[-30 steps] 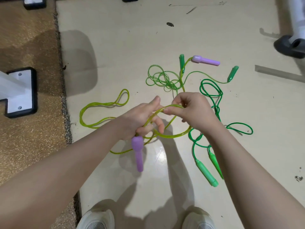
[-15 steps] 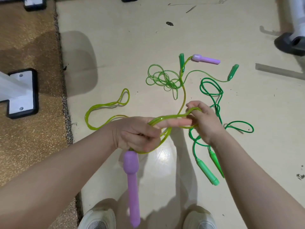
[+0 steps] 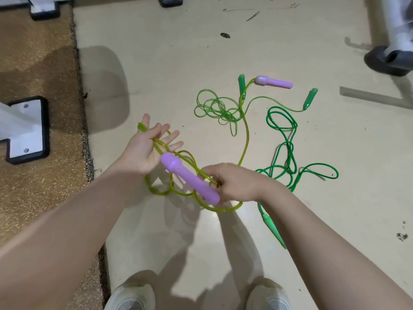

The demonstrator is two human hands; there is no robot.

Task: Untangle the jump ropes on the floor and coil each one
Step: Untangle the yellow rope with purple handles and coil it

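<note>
- The right hand (image 3: 234,183) is seen from the back; its fingertips are hidden behind the near purple handle (image 3: 190,178), so the exact grip cannot be read, though the fingers curl round the handle's lower end and the yellow-green rope (image 3: 244,139) beside it.
- The left hand (image 3: 148,148) is palm up with fingers spread wide; strands of the yellow-green rope lie across the palm and pass between the fingers, and one loop peeks out behind the thumb side.
- More loops of that rope hang below both hands, partly blurred, above the floor (image 3: 156,52).
- From the right hand the rope runs up the floor to the far purple handle (image 3: 273,81).
- A light green rope (image 3: 218,108) lies tangled on the floor beyond the hands; where it crosses the yellow-green one is hard to make out.
- A dark green rope (image 3: 288,139) lies to the right, its lower part and green handle (image 3: 273,230) partly covered by the right forearm.
- Two shoes are cut off at the bottom edge.
</note>
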